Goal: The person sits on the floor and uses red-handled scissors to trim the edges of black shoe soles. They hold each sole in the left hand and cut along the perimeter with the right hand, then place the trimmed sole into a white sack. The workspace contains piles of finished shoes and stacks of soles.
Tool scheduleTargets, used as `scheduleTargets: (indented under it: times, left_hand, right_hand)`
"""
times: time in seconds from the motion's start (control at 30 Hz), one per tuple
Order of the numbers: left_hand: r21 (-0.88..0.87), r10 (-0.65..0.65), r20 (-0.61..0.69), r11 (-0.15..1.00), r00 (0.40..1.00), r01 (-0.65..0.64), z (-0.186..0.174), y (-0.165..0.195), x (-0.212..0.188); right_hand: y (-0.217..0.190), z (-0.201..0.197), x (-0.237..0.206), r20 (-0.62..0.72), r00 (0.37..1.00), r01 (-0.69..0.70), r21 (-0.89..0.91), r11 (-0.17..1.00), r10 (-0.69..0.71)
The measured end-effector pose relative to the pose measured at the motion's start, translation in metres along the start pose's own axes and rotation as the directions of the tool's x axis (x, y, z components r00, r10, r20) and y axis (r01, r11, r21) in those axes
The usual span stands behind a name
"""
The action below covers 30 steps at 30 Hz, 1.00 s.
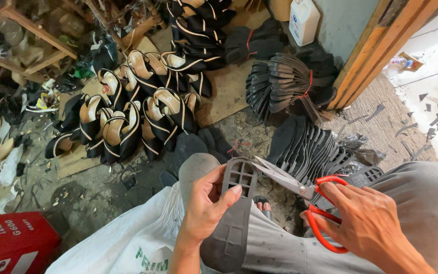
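Two hands: my left hand grips the dark sole at mid-length, my right hand fingers through red-handled scissors.
Sole: over my lap, upright, blades open at its top edge.
Handling: looks light, stiff yet bendable, ribbed; best pinched across the waist.

Dark grey shoe sole upright over lap; red-handled scissors open at its top edge.

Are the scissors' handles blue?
No, the metal scissors in the right hand have red handles, blades touching the grey rubber shoe sole.
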<state>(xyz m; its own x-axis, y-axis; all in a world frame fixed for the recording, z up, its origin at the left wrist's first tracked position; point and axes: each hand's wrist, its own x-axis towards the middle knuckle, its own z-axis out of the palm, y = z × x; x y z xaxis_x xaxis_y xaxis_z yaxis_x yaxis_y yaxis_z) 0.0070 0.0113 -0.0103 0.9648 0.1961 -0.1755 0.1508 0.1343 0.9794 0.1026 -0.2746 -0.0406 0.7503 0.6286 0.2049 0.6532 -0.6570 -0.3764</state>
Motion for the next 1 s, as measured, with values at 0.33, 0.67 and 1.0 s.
scheduleTargets:
  times: [0.33, 0.67, 1.0]
  left_hand:
    - [-0.112, -0.072, 0.361, 0.986, 0.930, 0.120, -0.001, 0.021, -0.001]
    - [0.017, -0.171, 0.305, 0.985, 0.937, 0.174, -0.012, 0.021, 0.005]
    - [-0.150, 0.316, -0.373, 0.908, 0.872, -0.392, 0.002, 0.000, 0.013]
  right_hand:
    - [0.004, -0.012, 0.017, 0.214, 0.977, 0.032, -0.124, 0.992, -0.005]
    - [0.045, -0.013, 0.003, 0.139, 0.990, 0.056, -0.138, 0.989, -0.036]
    - [0.003, 0.036, -0.022, 0.190, 0.886, -0.437, 0.649, 0.623, 0.424]
